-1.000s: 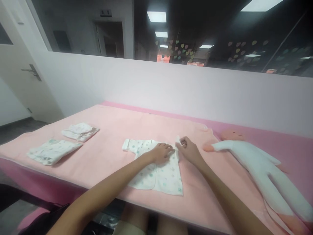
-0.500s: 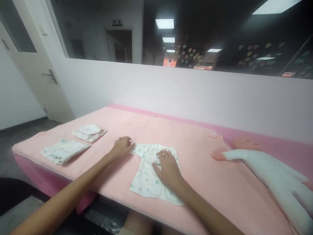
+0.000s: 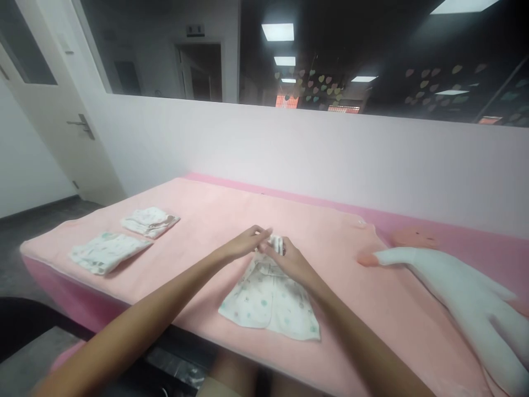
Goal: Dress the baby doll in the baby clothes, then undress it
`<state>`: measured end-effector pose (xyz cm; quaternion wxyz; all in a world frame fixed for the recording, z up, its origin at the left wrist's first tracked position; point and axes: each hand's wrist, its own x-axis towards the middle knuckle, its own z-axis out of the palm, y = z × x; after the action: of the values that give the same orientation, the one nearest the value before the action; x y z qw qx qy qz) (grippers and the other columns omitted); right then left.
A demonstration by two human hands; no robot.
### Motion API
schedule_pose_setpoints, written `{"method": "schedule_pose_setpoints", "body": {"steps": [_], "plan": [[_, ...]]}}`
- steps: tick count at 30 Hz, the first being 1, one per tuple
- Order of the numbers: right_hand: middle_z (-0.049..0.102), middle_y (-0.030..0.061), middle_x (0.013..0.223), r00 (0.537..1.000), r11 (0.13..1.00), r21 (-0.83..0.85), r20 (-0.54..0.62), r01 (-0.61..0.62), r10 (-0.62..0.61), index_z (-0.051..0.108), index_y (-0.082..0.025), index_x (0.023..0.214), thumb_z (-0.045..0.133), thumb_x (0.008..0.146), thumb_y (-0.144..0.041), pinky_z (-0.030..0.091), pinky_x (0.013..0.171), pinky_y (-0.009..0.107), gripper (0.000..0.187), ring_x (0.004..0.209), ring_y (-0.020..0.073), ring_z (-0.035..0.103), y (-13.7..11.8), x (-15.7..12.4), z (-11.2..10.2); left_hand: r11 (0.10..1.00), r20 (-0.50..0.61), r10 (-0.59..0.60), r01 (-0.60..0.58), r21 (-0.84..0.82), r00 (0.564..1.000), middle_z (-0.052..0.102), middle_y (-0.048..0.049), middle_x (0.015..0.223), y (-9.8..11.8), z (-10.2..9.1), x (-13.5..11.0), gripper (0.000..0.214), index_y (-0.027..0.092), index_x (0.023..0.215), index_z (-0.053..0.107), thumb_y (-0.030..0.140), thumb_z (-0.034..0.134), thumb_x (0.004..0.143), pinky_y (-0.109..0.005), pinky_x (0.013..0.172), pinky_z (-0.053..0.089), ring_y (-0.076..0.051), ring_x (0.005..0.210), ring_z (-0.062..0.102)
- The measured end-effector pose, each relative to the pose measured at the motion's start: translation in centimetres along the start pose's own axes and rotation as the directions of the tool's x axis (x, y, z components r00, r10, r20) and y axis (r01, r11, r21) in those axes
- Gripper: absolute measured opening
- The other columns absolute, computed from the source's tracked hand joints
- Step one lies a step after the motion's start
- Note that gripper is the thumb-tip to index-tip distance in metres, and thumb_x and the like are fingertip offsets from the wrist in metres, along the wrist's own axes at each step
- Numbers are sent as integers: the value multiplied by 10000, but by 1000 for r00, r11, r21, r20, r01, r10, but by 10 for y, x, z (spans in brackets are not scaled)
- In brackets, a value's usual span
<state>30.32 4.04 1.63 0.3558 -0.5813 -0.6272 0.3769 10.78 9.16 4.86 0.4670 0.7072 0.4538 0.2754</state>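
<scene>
Now R hand (image 3: 291,260) has fingers closed on the shirt's (image 3: 258,306) bunched top; L hand's (image 3: 246,242) grip, can't tell. Hem lies on table (image 3: 215,204); uneven pull could prob. crease it.

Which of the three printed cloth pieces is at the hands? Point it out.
The garment with the flared hem, its top between the left hand and right hand; the two folded pieces lie untouched, farther left.

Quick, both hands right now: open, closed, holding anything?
Left hand: fingers bent at the top of the small printed shirt; cannot tell whether it grips.
Right hand: closed on the shirt's gathered top.
</scene>
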Motion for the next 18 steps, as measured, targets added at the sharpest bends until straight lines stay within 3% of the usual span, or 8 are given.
{"method": "schedule_pose_setpoints", "body": {"steps": [2,4,7,10,12,15,18], "plan": [[761,87,1116,997,998,-6,-46,-59,59,651,-202,1131,658,888,-680,549,800,342,536,984,257,725,15,10,-11,994,51,108,-108,-12,993,725,-78,1095,12,14,-9,565,182,1151,619,702,467,990,-341,885,507,-230,1019,668],[769,76,1073,995,997,-21,-72,-68,66,681,-197,1080,683,888,-601,547,797,337,448,942,244,727,33,17,-21,977,23,201,-202,74,979,703,-78,1206,9,20,-15,514,202,1160,635,656,437,1025,-364,955,499,-241,1106,640],[754,69,1080,992,997,-56,-118,-55,48,692,-199,1118,738,842,-487,541,832,349,401,946,236,710,56,19,-30,908,8,278,-265,325,961,672,-85,1272,-17,22,-17,432,223,1197,657,578,473,1033,-416,1005,479,-280,1193,577],[717,69,1149,986,995,-99,-165,-16,-1,680,-210,1154,773,790,-458,526,887,368,451,987,237,679,70,13,-27,800,110,305,-317,510,946,675,-80,1242,-46,22,-16,356,246,1217,671,501,504,1034,-468,1047,446,-291,1182,569],[680,78,1214,975,986,-161,-206,45,-78,662,-215,1172,768,788,-470,515,915,378,473,1016,240,661,73,7,-24,765,151,320,-349,542,935,670,-65,1271,-55,21,-17,324,270,1226,675,473,499,1045,-474,1069,432,-279,1180,577],[639,111,1259,936,946,-316,-307,72,-174,612,-210,1232,731,821,-554,492,951,406,549,1115,281,633,75,-5,-25,748,118,379,-379,545,918,640,-56,1377,-52,20,-20,318,287,1251,679,462,498,1056,-468,1117,408,-277,1263,556],[684,117,1138,947,932,-349,-319,-95,-22,614,-209,1150,682,825,-707,500,848,393,599,1029,298,662,73,-16,-34,720,141,447,-449,529,883,583,-66,1496,-44,22,-21,376,287,1346,655,456,444,1085,-453,1171,378,-273,1375,511]]}}
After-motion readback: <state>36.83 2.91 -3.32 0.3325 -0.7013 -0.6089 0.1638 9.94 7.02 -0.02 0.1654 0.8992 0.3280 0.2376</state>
